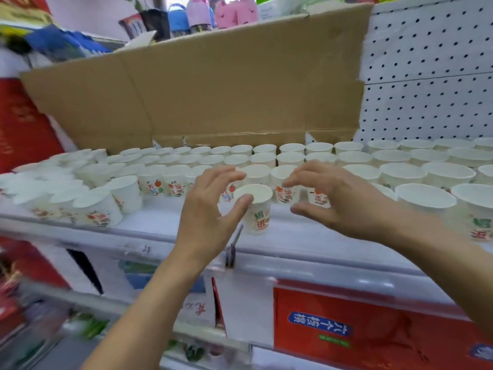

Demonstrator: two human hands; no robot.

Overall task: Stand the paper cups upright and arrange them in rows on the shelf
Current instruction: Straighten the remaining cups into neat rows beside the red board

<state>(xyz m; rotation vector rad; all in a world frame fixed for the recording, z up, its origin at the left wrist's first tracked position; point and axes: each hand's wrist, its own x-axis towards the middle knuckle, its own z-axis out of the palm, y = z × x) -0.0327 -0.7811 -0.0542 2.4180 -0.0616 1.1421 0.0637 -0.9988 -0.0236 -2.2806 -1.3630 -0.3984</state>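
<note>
Many white paper cups with coloured print [290, 158] stand upright in rows on the white shelf [165, 222]. One single cup [257, 214] stands upright in front of the rows, near the shelf's front edge. My left hand [208, 209] hovers at its left with fingers spread and curved, and the thumb tip touches the cup's rim. My right hand [336, 201] is to the cup's right, fingers and thumb apart and curved, holding nothing, in front of the front-row cups. At the left end, cups [98, 206] crowd loosely and some lean.
A brown cardboard sheet [213, 89] stands behind the cups, with white pegboard [426, 76] to its right. Larger white cups [424, 196] fill the right end. A price-tag clip [232, 252] sits on the shelf's front rail. Red boxes [346, 329] fill the shelf below.
</note>
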